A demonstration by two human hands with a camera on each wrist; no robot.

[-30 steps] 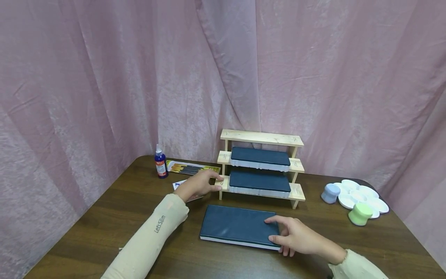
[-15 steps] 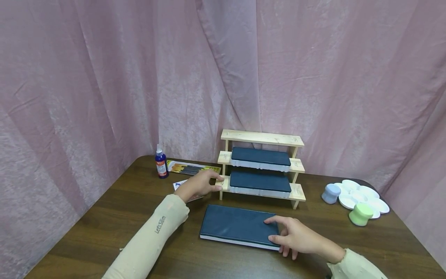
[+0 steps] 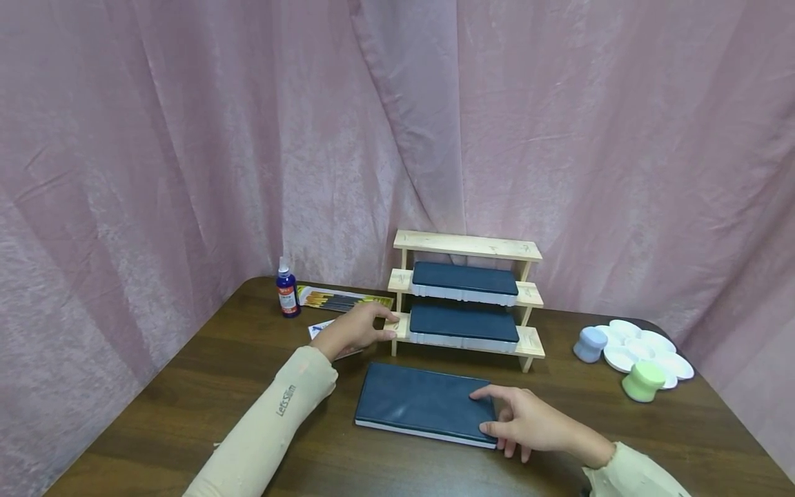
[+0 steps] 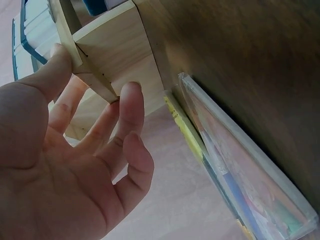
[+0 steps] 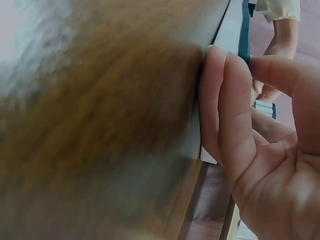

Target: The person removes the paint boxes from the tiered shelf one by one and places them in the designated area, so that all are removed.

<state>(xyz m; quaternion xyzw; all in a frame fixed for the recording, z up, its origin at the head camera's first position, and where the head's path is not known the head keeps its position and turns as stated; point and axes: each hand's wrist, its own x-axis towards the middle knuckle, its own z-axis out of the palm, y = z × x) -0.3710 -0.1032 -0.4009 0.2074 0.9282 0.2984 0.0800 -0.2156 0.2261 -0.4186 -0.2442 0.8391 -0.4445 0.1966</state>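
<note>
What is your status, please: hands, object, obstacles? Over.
Left hand grips three-tier pale wooden stand. Right hand holds right end of front dark-blue rectangular case. No obstacle seen between case and stand.

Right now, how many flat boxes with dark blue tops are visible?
3: first box on the middle step of the pale wooden stand, second box on its bottom step, third box on the brown wooden table, touching the right hand.

1. I log a dark wood-grain table [image 3: 143, 435]; a pale step rack [image 3: 466, 244] stands on it.
2. Rack's middle step: upper case [image 3: 464, 277]; bottom step: lower case [image 3: 462, 323].
3. Table left: upright blue bottle [image 3: 288, 294], brush pack [image 3: 338, 299], partly hidden flat packet [image 3: 317, 328].
4. Front: front case [image 3: 422, 402], flat.
5. Right: white palette [image 3: 639, 351], waisted blue piece [image 3: 589, 344], waisted green piece [image 3: 643, 381].
</note>
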